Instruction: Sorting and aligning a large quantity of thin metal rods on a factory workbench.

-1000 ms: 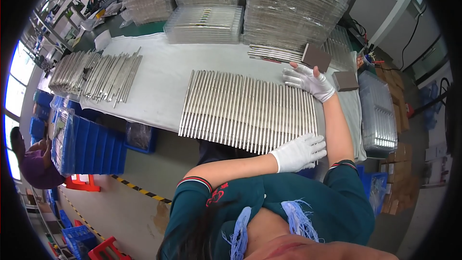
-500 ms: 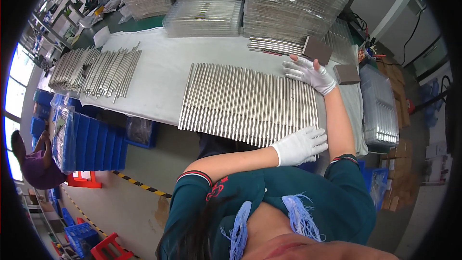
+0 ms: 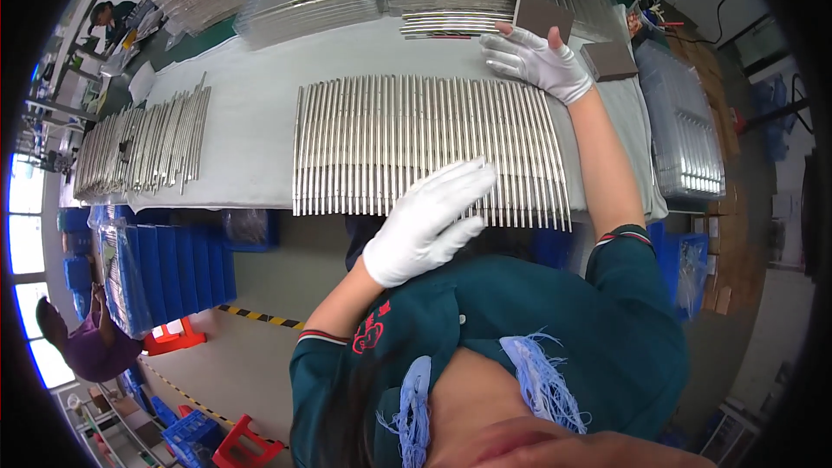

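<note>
A row of shiny metal rods [image 3: 373,143] lies side by side on the white cloth-covered table, their ends roughly even. My left hand [image 3: 429,225], in a white glove, is over the near ends of the rods at the middle of the row. Its fingers are stretched out and hold nothing; whether they touch the rods I cannot tell. At the far right end of the row is my right hand [image 3: 539,63], gloved too, with a bare thumb and one bare fingertip. Its fingers are spread, with nothing in them, close to the rods' far ends.
A loose pile of rods [image 3: 143,143] lies at the left. Clear plastic trays [image 3: 308,0] are stacked along the back. Brown blocks [image 3: 609,61] sit by my right hand, and more trays [image 3: 680,130] stand beyond. Blue bins [image 3: 186,273] and a person in purple [image 3: 97,342] are left.
My left hand has moved left from the row's right near corner to its middle, turning to point up and right. The right hand stays by the far right end. The whole view has shifted.
</note>
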A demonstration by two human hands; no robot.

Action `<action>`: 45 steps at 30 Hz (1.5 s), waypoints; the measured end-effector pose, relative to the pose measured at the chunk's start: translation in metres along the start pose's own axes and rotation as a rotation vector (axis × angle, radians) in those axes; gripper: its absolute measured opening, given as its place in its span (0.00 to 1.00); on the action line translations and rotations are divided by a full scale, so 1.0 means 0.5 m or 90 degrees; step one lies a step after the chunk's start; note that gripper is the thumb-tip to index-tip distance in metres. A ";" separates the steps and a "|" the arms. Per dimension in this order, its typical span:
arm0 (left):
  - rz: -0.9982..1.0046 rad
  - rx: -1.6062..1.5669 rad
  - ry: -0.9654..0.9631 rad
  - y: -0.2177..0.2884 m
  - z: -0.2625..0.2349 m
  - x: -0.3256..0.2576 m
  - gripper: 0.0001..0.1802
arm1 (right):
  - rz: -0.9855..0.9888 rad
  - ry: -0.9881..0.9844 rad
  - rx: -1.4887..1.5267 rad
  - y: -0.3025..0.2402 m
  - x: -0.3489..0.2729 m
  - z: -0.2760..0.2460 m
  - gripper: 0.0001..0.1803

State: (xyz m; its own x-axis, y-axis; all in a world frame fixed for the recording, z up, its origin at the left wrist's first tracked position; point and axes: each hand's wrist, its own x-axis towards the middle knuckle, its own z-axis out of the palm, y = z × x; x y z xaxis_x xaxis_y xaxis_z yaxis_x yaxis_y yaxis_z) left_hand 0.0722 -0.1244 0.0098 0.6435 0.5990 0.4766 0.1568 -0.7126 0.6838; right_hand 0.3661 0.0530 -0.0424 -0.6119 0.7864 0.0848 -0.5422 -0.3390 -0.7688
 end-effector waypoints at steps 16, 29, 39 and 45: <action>-0.602 0.258 0.233 -0.146 0.004 -0.384 0.23 | 0.004 0.338 -0.655 -0.083 -0.211 0.218 0.30; -0.475 0.506 0.066 -0.243 0.043 -0.311 0.20 | 0.245 0.250 -0.484 0.057 -0.529 0.294 0.23; -0.545 0.189 0.191 -0.147 0.074 -0.331 0.17 | -0.122 0.106 -1.279 0.101 -0.281 0.247 0.32; -0.532 0.153 0.175 -0.059 0.115 -0.401 0.16 | -0.051 -0.038 -1.404 0.116 -0.226 0.236 0.33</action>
State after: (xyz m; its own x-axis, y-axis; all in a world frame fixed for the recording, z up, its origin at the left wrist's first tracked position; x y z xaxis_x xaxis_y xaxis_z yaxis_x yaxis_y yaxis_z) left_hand -0.0184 -0.2446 -0.1377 0.0534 0.9985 0.0137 0.6631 -0.0457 0.7472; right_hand 0.3360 -0.1165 -0.0218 -0.6631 0.7382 0.1237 0.7392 0.6718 -0.0464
